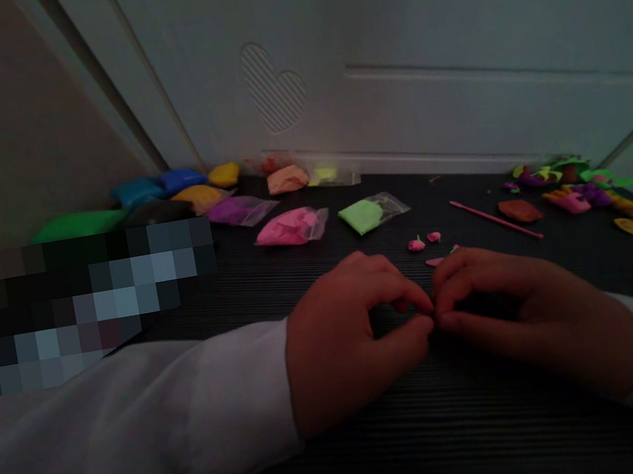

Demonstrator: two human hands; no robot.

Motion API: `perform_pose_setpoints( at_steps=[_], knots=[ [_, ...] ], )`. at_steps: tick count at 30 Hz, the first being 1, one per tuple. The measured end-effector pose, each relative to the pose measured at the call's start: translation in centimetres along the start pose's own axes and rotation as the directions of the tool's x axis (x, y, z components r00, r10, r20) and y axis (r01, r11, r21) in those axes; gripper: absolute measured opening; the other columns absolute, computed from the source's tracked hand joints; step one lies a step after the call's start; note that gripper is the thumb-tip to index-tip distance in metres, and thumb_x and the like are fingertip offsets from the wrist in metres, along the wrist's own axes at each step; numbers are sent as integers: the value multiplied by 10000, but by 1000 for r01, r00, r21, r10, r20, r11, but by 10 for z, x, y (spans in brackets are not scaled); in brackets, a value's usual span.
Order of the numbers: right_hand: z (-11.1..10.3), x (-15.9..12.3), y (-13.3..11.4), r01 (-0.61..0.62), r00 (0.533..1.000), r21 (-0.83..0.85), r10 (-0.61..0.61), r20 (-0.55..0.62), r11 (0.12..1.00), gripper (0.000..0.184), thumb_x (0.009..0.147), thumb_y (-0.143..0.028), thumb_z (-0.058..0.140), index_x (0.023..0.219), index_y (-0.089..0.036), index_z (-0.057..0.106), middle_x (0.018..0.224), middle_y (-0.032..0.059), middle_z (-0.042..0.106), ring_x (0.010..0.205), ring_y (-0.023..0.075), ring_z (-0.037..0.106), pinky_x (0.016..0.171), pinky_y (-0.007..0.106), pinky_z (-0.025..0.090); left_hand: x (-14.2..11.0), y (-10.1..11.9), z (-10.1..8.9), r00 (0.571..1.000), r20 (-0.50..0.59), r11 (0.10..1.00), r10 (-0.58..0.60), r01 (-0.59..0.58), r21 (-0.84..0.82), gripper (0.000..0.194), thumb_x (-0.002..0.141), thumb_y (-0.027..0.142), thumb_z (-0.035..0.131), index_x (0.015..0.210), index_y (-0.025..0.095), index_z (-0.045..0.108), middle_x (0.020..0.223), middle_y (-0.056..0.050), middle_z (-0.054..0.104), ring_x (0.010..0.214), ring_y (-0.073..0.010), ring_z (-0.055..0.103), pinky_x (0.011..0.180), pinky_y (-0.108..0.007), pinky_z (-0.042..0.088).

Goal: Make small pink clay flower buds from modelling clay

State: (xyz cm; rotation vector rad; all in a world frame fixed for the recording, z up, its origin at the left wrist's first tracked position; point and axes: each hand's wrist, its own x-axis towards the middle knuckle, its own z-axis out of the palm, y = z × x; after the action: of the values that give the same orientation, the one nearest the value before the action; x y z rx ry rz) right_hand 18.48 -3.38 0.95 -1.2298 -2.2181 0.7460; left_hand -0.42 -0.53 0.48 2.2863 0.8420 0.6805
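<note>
My left hand [361, 326] and my right hand [528, 307] meet over the dark tabletop, thumb and forefinger of each pinched together. Their fingertips touch or nearly touch. Whatever lies between them is too small or hidden to make out. Just beyond the right fingers lie a small pink clay bud [416, 244] with a bit of green and a second pink bud [434, 237]. A flat pink clay piece [435, 262] is partly covered by my right hand. Farther right rests a thin pink modelling stick [496, 219].
Bags of soft clay stand at the back and left, among them pink [287, 228], light green [362, 215], purple [236, 211] and green [77, 224]. Colourful clay shapes [577, 197] and a reddish-brown lump [519, 210] lie right. A white panel with a heart [275, 90] rises behind.
</note>
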Motion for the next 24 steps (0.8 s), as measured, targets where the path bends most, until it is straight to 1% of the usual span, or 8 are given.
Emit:
perform_pose_setpoints(
  at_steps=[2,5,9,11,13,16,24],
  knots=[
    [-1,0,-1,-48,999,64,49,-3,997,44,778,-235,557,776,-214,595,861,10,571,844,148,540,788,311,414,0,0,0,1000,6,1000,0,0,-4,117,715,185,593,823,183,639,810,15,574,807,-130,521,730,-252,383],
    [-1,0,-2,-120,992,197,124,-9,973,74,775,-275,568,749,-212,597,845,5,572,798,145,546,726,298,425,0,0,-1,999,31,1000,20,-20,-9,139,698,210,626,833,180,633,818,12,587,828,-139,516,740,-252,382],
    [1,1,-3,-151,984,381,175,-29,912,91,767,-300,583,717,-226,597,810,-23,563,781,126,544,714,269,413,2,0,-3,996,83,999,44,-42,-30,160,671,253,669,810,184,632,808,19,594,836,-143,515,747,-251,380],
    [3,1,-3,-168,982,440,190,-6,882,86,770,-302,582,720,-233,597,810,-30,556,793,122,539,728,265,407,4,0,-4,995,92,997,47,-42,-58,142,680,245,665,803,180,635,809,23,592,836,-133,520,761,-241,380],
    [4,0,-3,-173,981,469,192,7,866,80,770,-295,583,721,-233,597,807,-31,553,795,120,532,732,262,405,5,1,-4,994,98,995,48,-39,-94,89,702,219,646,781,178,639,805,30,593,832,-118,526,771,-226,379],
    [5,-1,-2,-159,983,471,181,-2,868,68,769,-272,582,717,-230,595,800,-35,551,782,113,524,720,250,402,5,1,-4,994,99,991,40,-27,-130,28,720,199,626,737,181,640,786,38,598,817,-107,533,767,-217,379],
    [5,-5,-1,-166,979,464,202,-29,870,77,769,-293,576,732,-226,588,787,-23,549,753,124,524,678,257,421,5,-1,-4,996,89,987,21,-7,-158,54,722,226,604,719,184,638,768,40,612,785,-115,543,734,-233,387]
  ],
)
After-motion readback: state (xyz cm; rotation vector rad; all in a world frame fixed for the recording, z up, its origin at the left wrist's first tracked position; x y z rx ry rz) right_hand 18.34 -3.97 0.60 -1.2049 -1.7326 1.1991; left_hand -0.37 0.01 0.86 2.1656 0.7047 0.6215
